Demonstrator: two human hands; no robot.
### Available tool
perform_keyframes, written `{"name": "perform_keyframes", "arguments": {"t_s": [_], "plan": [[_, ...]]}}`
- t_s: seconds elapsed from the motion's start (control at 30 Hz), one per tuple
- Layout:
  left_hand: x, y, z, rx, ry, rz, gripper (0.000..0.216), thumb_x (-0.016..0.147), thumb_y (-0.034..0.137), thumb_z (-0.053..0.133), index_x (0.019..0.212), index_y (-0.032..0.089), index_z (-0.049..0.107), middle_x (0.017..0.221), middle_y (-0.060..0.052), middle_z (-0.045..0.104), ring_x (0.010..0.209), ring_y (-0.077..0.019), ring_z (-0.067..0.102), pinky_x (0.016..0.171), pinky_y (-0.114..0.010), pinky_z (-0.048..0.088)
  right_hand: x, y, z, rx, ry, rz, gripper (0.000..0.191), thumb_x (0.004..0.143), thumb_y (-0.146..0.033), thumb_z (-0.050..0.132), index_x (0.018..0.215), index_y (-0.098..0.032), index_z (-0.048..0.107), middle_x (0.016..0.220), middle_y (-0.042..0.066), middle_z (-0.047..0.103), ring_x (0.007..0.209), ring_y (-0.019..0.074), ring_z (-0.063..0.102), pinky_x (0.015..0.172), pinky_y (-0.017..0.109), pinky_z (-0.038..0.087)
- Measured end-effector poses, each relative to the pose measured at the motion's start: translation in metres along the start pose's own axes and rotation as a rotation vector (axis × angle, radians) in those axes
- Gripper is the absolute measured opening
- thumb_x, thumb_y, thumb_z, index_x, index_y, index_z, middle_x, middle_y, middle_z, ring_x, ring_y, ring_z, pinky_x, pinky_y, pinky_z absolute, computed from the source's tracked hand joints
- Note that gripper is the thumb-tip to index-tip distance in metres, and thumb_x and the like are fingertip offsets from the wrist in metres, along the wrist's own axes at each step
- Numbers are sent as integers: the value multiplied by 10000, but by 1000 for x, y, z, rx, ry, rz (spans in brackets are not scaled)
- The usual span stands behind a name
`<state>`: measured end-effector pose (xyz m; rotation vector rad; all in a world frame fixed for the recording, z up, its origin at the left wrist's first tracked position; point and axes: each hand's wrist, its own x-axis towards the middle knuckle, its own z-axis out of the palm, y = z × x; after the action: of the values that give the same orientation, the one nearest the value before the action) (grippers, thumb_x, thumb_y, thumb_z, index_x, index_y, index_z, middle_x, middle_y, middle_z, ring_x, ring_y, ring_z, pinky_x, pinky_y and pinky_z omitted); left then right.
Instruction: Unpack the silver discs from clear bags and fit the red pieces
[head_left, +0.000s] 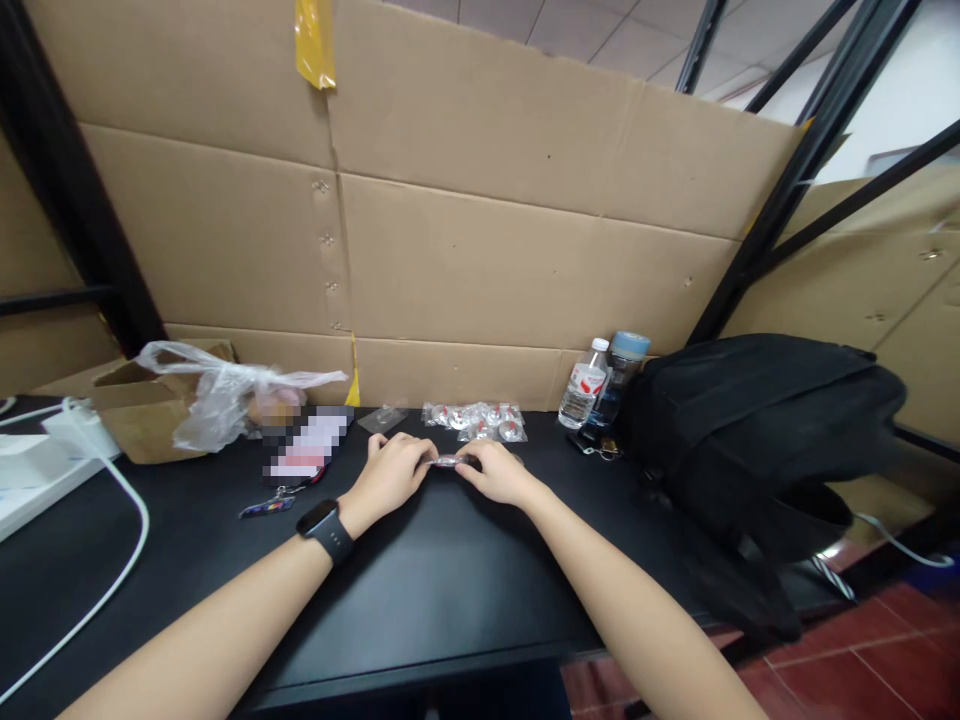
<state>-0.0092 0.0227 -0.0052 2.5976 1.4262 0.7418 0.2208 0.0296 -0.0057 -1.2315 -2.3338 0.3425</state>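
Note:
Between my two hands, low over the black table [450, 560], is a small shiny packet [448, 461] seen nearly edge-on. My left hand [391, 470], with a dark watch on its wrist, pinches the packet's left end. At the right end, the fingers of my right hand [495, 472] are closed on it. What lies inside the packet I cannot make out. Just behind the hands lie several clear packets with round silvery pieces [480, 420]. A flat empty-looking clear wrapper [383, 417] rests behind my left hand.
On the right stand a water bottle [583, 388], a blue-lidded bottle [621, 375], keys [600, 447] and a black backpack [757, 450]. To the left are a phone-like blurred item [311, 443], a tied plastic bag [217, 395], a cardboard box [142, 410] and a white power strip [56, 465].

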Motion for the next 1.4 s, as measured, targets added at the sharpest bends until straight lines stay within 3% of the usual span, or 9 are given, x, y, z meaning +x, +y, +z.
{"name": "perform_keyframes", "arguments": {"t_s": [0.23, 0.4, 0.53, 0.73, 0.87, 1.07, 1.2, 1.3, 1.4], "plan": [[4, -4, 5, -65, 12, -109, 262, 959, 401, 470, 985, 271, 697, 992, -59, 756, 1024, -272, 622, 922, -456, 331, 0, -1, 2, 282, 21, 92, 278, 834, -280, 723, 1088, -186, 663, 845, 15, 709, 708, 140, 644, 710, 248, 488], [5, -9, 3, -45, -10, -81, 249, 938, 402, 498, 1072, 277, 668, 1015, -46, 752, 1041, -272, 635, 943, -446, 356, 5, 8, 9, 308, 23, 162, 186, 846, -231, 704, 1024, -180, 682, 799, 15, 711, 686, 138, 644, 679, 237, 472], [5, -27, -14, 20, -18, 32, 255, 914, 355, 515, 1088, 246, 666, 1101, -69, 728, 1045, -263, 644, 911, -386, 411, 10, 18, 4, 147, 84, 179, 252, 867, -215, 691, 1116, -211, 656, 837, 18, 731, 743, 162, 671, 724, 257, 470], [0, -50, -42, -156, -271, 39, 235, 878, 422, 571, 850, 238, 716, 791, -17, 733, 694, -171, 659, 677, -266, 448, 39, 18, -4, -183, 93, 181, 300, 878, -232, 683, 1176, -246, 653, 899, 68, 740, 924, 253, 695, 768, 307, 464], [-5, -45, -48, -126, -387, 44, 284, 741, 511, 731, 816, 238, 714, 785, 0, 726, 679, -162, 650, 621, -243, 429, 67, 13, -2, -316, 60, 217, 336, 877, -251, 684, 1210, -240, 635, 1008, 108, 741, 999, 271, 686, 787, 311, 460], [-7, -32, -43, -50, -453, 39, 77, 779, 313, 707, 805, 241, 707, 808, 6, 726, 702, -153, 652, 590, -232, 402, 72, 8, -13, -427, 25, 238, 373, 872, -277, 650, 1238, -226, 598, 1163, 110, 712, 1054, 262, 668, 831, 309, 465], [-7, -30, -36, 0, -343, 110, 56, 838, 260, 653, 814, 236, 697, 906, -25, 735, 818, -184, 675, 668, -247, 431, 47, 16, -44, -387, -147, 253, 288, 814, -328, 701, 1089, -242, 684, 1124, 73, 713, 1009, 247, 670, 800, 286, 470], [-6, -27, -32, -33, -244, 104, 103, 892, 270, 606, 833, 228, 680, 846, -24, 739, 775, -177, 681, 674, -252, 429, 23, 29, -64, -364, -364, 328, 512, 613, -360, 871, 1078, -219, 709, 1095, 90, 708, 961, 266, 675, 782, 289, 480], [-4, -23, -31, -157, -211, 97, 117, 912, 295, 603, 846, 224, 669, 764, 2, 745, 716, -159, 688, 682, -243, 439, 1, 43, -68, -297, -404, 333, 496, 608, -320, 872, 1067, -210, 719, 1045, 75, 719, 885, 235, 677, 764, 282, 479]]}}
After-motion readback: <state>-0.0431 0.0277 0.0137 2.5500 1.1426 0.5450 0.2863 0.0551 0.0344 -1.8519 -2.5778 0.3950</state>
